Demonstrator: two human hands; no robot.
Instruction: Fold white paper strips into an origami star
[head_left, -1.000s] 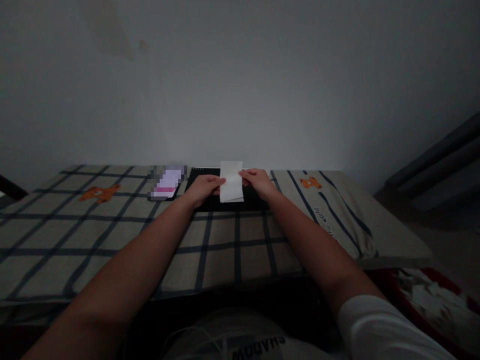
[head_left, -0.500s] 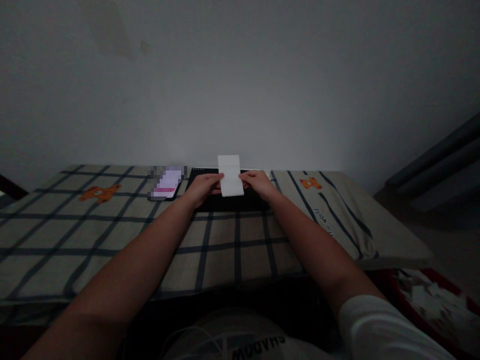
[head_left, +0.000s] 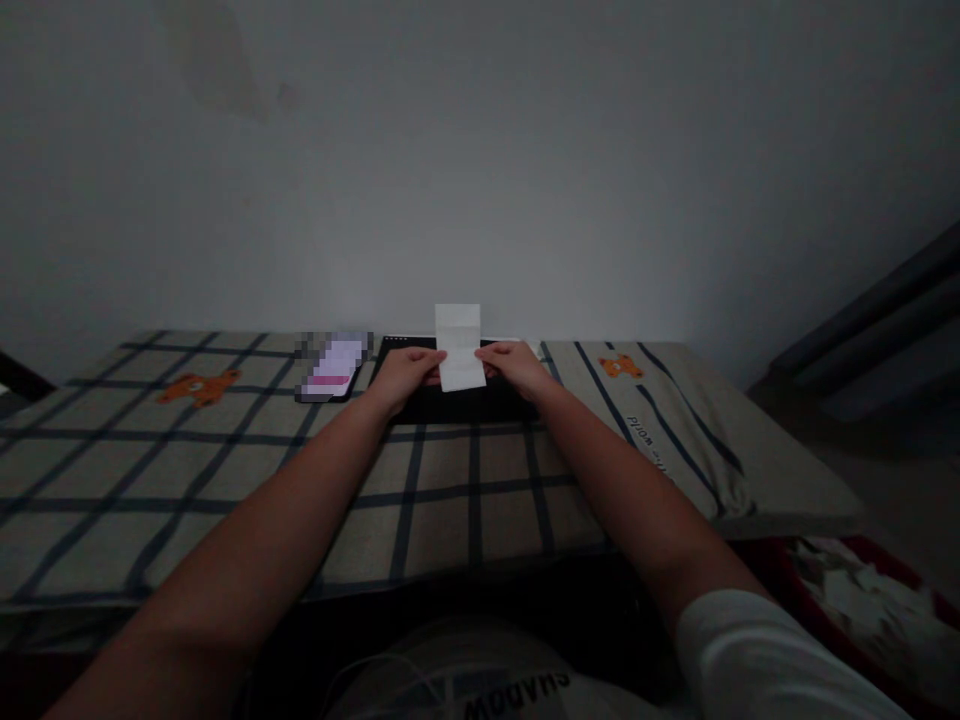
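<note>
A white folded sheet of paper [head_left: 459,345] stands nearly upright between both hands, above a black flat mat [head_left: 465,405] at the far middle of the table. My left hand [head_left: 405,375] pinches the paper's left edge. My right hand [head_left: 514,368] pinches its right edge. Both arms reach forward over the checked tablecloth [head_left: 225,480].
A phone with a lit, blurred screen [head_left: 334,366] lies left of the black mat. The cloth bears orange bear prints [head_left: 199,385]. A bare wall rises right behind the table. A red bin with crumpled white paper [head_left: 862,600] sits low at the right.
The paper has been lifted off the black mat and tipped more upright, now higher against the wall. Both hands have risen slightly with it.
</note>
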